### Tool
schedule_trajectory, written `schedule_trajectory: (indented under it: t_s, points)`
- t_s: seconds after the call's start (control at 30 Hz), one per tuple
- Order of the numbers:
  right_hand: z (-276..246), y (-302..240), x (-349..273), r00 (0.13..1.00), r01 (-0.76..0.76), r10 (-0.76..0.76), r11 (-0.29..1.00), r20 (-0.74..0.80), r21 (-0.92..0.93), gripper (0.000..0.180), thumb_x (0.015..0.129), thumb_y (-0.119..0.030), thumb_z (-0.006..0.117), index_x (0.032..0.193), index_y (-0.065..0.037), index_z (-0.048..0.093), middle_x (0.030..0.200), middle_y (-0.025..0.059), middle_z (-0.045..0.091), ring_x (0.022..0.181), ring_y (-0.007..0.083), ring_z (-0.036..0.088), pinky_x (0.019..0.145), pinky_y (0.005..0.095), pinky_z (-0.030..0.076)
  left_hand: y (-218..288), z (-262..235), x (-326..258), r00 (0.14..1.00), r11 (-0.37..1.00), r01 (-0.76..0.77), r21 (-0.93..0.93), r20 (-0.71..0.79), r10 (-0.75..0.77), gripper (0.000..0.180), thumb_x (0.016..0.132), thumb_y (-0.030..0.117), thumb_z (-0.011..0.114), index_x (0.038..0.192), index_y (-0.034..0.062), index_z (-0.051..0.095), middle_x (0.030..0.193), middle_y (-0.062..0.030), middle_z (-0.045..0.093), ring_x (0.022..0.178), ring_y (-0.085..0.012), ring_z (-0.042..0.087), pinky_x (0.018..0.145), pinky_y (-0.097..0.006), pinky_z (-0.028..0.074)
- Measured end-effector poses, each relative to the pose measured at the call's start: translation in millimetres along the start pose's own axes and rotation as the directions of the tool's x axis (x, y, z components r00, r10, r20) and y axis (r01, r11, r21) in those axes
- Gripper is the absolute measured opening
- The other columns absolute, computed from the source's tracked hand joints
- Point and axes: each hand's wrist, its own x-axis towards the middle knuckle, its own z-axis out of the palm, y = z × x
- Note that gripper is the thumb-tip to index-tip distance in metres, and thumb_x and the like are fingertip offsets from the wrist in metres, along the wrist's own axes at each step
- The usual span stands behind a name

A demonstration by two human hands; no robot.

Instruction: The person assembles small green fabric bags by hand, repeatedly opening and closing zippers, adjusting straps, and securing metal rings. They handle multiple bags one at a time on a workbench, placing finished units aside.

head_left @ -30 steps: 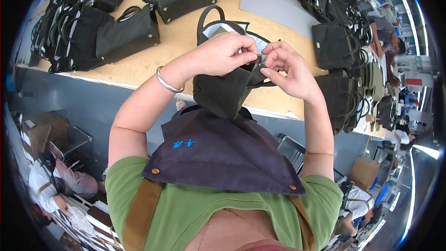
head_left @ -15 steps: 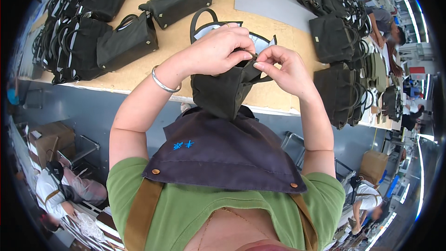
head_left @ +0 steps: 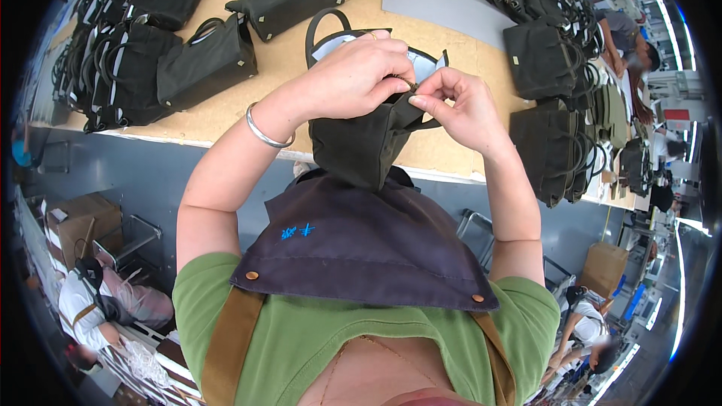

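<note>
A dark olive handbag with a white lining stands at the table's near edge against my apron, its mouth facing up. My left hand reaches over the opening, with thumb and fingers pinched on the bag's top edge near its right corner. Close beside it, my right hand pinches the same corner between thumb and forefinger. The fingertips of both hands nearly meet there. One looped handle sticks up on the far left side of the bag. Whatever small part lies under the fingertips is hidden.
Dark handbags lie at the left of the wooden table, beside a dense stack. More bags stand along the right. A grey sheet covers part of the far tabletop. Other people work at both sides; cardboard boxes stand behind.
Both hands stay pinched at the bag's corner, with only a slight shift of the fingers. The bag has barely moved. A person at the lower right has changed posture.
</note>
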Motion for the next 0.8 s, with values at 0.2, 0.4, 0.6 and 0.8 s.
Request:
schedule_trajectory:
  t_s: [0.2,0.4,0.6,0.8]
  points:
    - [5.5,-4.2,-1.0,0.999,-0.013,0.013,1.000,-0.041,-0.006,0.017,0.082,-0.013,0.075,0.081,0.000,0.064,0.068,0.0032,0.065,0.061,0.0078,0.058,0.058,0.0250,0.047,-1.8,1.3,-2.2,1.000,1.000,0.005,-0.030,-0.018,-0.006,0.004,0.082,0.007,0.064,0.084,0.0041,0.063,0.076,-0.0073,0.052,0.078,-0.0263,0.047,0.076,-0.036,0.039]
    - [10.1,-3.5,-1.8,0.997,-0.054,0.054,0.999,-0.052,0.000,0.017,0.082,-0.012,0.074,0.080,-0.001,0.062,0.066,0.0033,0.063,0.060,0.0081,0.058,0.056,0.0250,0.047,-2.4,4.0,-5.9,1.000,0.999,0.009,-0.043,-0.025,-0.010,0.003,0.082,0.006,0.062,0.084,0.0033,0.062,0.076,-0.0074,0.050,0.078,-0.0265,0.047,0.076,-0.036,0.039]
    - [14.9,-4.8,-3.3,0.998,0.004,-0.006,1.000,-0.057,-0.029,0.017,0.082,-0.007,0.072,0.090,-0.002,0.058,0.066,0.0028,0.062,0.059,0.0079,0.057,0.053,0.0248,0.044,0.5,3.7,-11.1,0.999,1.000,0.013,-0.014,-0.052,-0.013,0.004,0.083,0.007,0.062,0.085,0.0036,0.061,0.075,-0.0074,0.049,0.078,-0.0264,0.048,0.074,-0.036,0.039]
    - [14.1,-6.7,1.4,0.999,0.012,-0.009,0.996,-0.043,0.091,0.037,0.081,-0.001,0.070,0.110,-0.004,0.047,0.078,0.0022,0.063,0.059,0.0045,0.052,0.054,0.0214,0.040,3.5,4.2,-19.5,0.990,0.992,0.115,-0.056,-0.081,-0.119,0.006,0.082,0.011,0.066,0.085,0.0054,0.064,0.079,-0.0056,0.055,0.080,-0.0246,0.050,0.076,-0.036,0.038]
